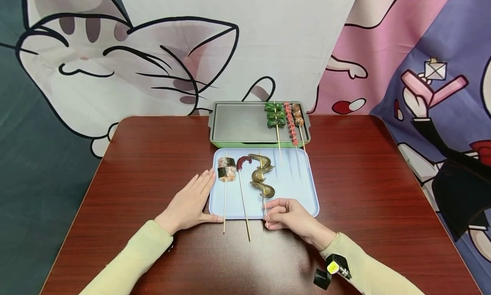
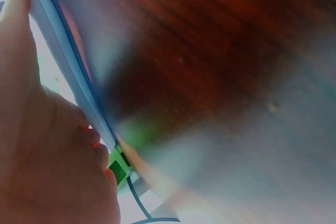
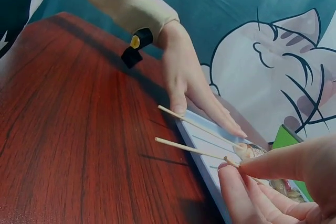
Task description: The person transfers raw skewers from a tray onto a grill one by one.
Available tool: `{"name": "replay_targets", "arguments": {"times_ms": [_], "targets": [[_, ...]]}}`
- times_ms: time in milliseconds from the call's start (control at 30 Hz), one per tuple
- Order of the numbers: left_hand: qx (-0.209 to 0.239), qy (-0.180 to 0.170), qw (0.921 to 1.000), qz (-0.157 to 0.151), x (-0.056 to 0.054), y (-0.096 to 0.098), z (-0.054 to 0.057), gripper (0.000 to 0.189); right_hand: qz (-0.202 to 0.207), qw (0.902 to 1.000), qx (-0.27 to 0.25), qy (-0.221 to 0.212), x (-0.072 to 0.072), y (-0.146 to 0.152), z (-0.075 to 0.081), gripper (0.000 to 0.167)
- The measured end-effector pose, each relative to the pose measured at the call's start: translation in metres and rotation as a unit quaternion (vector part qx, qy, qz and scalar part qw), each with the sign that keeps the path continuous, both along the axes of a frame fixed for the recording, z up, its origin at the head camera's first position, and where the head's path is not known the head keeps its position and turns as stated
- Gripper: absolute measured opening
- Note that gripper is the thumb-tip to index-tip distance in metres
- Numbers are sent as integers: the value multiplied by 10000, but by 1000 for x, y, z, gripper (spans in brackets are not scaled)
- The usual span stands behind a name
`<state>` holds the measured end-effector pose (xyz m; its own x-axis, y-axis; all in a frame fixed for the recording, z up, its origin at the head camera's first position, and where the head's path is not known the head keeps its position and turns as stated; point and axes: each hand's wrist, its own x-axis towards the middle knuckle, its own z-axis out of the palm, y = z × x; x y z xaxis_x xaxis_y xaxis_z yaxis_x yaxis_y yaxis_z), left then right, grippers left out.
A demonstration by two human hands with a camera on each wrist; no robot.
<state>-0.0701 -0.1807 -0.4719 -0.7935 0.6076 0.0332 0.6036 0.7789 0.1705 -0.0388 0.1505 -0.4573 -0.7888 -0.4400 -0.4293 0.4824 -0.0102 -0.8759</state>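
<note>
Skewers (image 1: pixel 244 203): six in all
Skewers on the blue tray (image 1: pixel 293 180): three
Skewers on the grey pan (image 1: pixel 238 122): three
Shrimp (image 1: pixel 259 174): three
Green peppers (image 1: pixel 275 115): three
Tentacles (image 1: pixel 240 161): one
Hands (image 1: pixel 189 203) (image 1: pixel 295 220): two
Surface (image 1: pixel 368 201): one

Bare worktop (image 1: pixel 364 171) leaves passage left and right of the blue tray (image 1: pixel 295 180). The left grip (image 1: pixel 192 201) bars its left edge, the right grip (image 1: pixel 289 218) its near edge; two skewers (image 1: pixel 240 164) jut nearward between them. The far pan's (image 1: pixel 241 124) left part is free, three skewers (image 1: pixel 290 120) crowding its right.

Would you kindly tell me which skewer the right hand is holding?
The shrimp skewer, rightmost of three on the blue tray; the right hand pinches only its stick.
</note>
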Motion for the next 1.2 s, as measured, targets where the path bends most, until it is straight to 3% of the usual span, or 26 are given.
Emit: {"name": "replay_targets", "arguments": {"times_ms": [600,1200], "targets": [[-14,15,10000,-18,0,0,1,123,64,9995,103,275,3,6,5,38],[16,-31,10000,-7,0,0,-1,124,347,9964,327,706,0,-2,20,38]]}}
